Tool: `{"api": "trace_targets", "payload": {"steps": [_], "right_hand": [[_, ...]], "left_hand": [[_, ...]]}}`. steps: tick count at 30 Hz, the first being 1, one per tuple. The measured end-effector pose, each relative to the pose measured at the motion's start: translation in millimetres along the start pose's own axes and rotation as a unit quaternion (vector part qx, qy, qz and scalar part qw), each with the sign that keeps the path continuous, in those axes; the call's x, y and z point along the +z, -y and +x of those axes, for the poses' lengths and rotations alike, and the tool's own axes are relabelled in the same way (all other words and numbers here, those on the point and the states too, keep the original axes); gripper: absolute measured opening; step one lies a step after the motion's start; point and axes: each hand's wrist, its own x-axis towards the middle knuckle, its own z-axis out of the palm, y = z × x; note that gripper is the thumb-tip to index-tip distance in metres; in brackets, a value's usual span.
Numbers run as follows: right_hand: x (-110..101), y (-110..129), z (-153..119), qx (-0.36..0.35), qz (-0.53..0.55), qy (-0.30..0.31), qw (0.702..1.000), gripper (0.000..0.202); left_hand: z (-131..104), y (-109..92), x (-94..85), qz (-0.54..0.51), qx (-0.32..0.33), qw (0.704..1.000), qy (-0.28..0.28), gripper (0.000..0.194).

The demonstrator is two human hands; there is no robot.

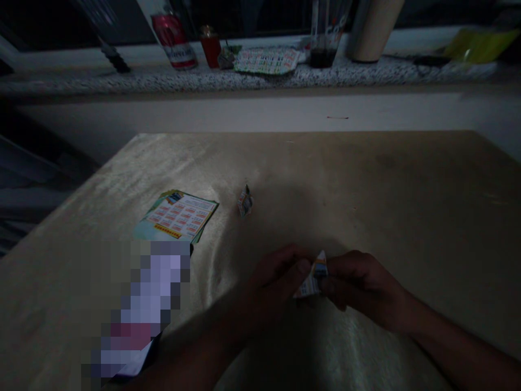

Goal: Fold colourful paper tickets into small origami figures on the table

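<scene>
A small folded piece of printed paper (313, 283) is held between my two hands, its pointed tip facing up. My left hand (280, 274) pinches its left side, thumb on top. On the right side, my right hand (358, 282) grips it between thumb and fingers. Beyond my left hand, a small folded paper piece (245, 201) stands on the table. A stack of printed paper sheets (183, 213) lies to the left of it. Shadow hides some of my fingertips.
A lit, pixelated device (142, 309) lies on the table (407, 179) near my left forearm. Along the granite sill (142, 80) behind stand a red can (175, 42), a red bottle (211, 49), a cup (323, 41), a tan cylinder (374, 30) and a printed packet (266, 61).
</scene>
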Motion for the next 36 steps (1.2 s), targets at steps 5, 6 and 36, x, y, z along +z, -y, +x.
{"api": "trace_targets", "payload": {"steps": [5,6,36], "right_hand": [[6,3,3,0.008,-0.034,-0.092,0.995,0.026],[8,4,3,0.002,-0.04,-0.107,0.993,0.022],[14,15,0,-0.092,-0.215,-0.119,0.965,0.008]], "left_hand": [[-2,0,0.8,-0.013,0.01,1.0,-0.005,0.032],[-2,-1,0.4,0.005,0.023,1.0,-0.006,0.033],[-9,0,-2.6,0.296,0.146,0.944,0.001,0.033]]}}
